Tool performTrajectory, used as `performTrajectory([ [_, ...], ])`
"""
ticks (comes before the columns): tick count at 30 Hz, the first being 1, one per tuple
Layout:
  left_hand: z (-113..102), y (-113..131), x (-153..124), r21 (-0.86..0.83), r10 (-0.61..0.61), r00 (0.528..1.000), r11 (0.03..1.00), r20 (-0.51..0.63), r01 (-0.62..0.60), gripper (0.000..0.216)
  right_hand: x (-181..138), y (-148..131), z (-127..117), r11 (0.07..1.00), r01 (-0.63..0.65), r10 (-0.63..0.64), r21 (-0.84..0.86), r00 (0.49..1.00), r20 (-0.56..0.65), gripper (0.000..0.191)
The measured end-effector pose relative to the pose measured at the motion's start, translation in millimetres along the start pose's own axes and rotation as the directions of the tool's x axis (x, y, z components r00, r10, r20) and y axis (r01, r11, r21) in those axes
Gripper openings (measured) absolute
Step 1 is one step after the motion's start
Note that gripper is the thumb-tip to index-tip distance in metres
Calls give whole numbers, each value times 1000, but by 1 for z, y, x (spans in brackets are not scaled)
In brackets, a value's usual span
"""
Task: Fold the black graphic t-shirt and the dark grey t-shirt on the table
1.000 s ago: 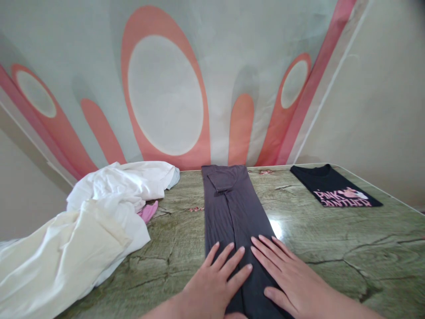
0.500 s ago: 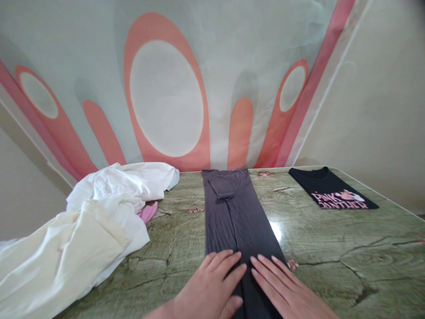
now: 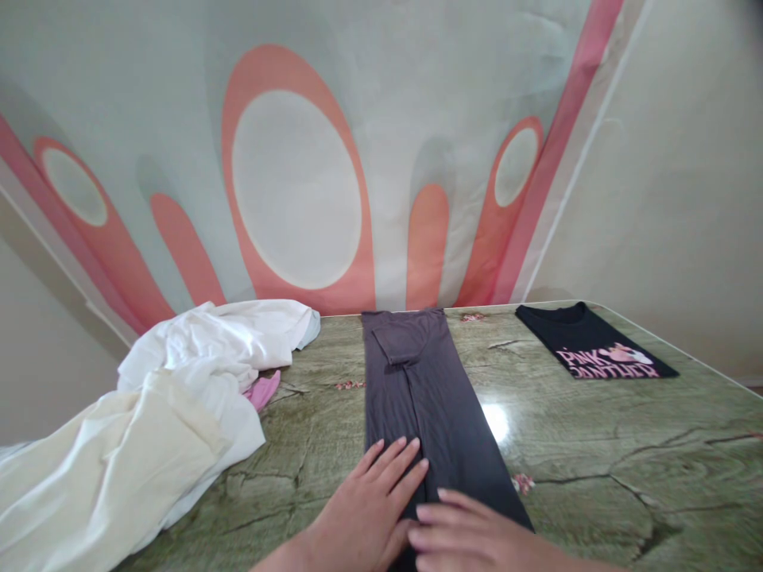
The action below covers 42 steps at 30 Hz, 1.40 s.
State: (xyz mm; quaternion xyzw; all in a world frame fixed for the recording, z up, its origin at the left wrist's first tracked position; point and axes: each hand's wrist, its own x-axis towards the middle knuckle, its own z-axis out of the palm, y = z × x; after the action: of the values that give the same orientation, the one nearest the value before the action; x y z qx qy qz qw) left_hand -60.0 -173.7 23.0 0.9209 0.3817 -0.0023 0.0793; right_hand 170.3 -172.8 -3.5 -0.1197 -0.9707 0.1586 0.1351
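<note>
A dark grey garment that looks like a pair of leggings [image 3: 438, 397] lies lengthwise on the table [image 3: 310, 461], its waist end near the far edge with a small folded flap on top. My left hand [image 3: 373, 500] rests flat on its near left part, fingers stretched out. Lower and to the right, my right hand [image 3: 470, 536] lies over the near part of the fabric, its fingers extended and slightly blurred. The near end of the garment is hidden under my hands and beyond the bottom of the view.
A loose heap of white clothes [image 3: 220, 342] and a cream cloth [image 3: 113, 469] covers the table's left side, with a bit of pink fabric [image 3: 263, 391] showing. At the far right lies a folded black T-shirt [image 3: 566, 322] with pink lettering. A painted wall stands behind.
My right hand has moved left and toward me, closer to my left hand. The left hand has shifted slightly up and left over the garment. The view has tilted a little.
</note>
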Motion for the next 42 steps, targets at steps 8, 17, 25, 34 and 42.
performTrajectory([
  [8, 2, -25, -5, 22, -162, 985, 986, -56, 164, 62, 3, 49, -25, 885, -464, 462, -38, 886, -47, 60],
  [17, -6, -10, -15, -27, -193, 981, 981, 33, 194, 67, -2, 35, -17, 887, -459, 459, -46, 888, -14, 61],
  [25, -39, -77, 26, -142, -255, 960, 961, -112, 239, 46, 32, 89, -50, 858, -512, 505, -30, 854, -127, 51],
  [34, -15, -203, 160, -103, -441, 851, 897, -285, 430, 39, 138, 204, -38, 765, -634, 614, -109, 770, -173, 56],
  [42, 8, -242, 178, -111, -521, 807, 852, -279, 512, 54, 137, 215, -14, 784, -611, 584, -111, 786, -202, 62],
])
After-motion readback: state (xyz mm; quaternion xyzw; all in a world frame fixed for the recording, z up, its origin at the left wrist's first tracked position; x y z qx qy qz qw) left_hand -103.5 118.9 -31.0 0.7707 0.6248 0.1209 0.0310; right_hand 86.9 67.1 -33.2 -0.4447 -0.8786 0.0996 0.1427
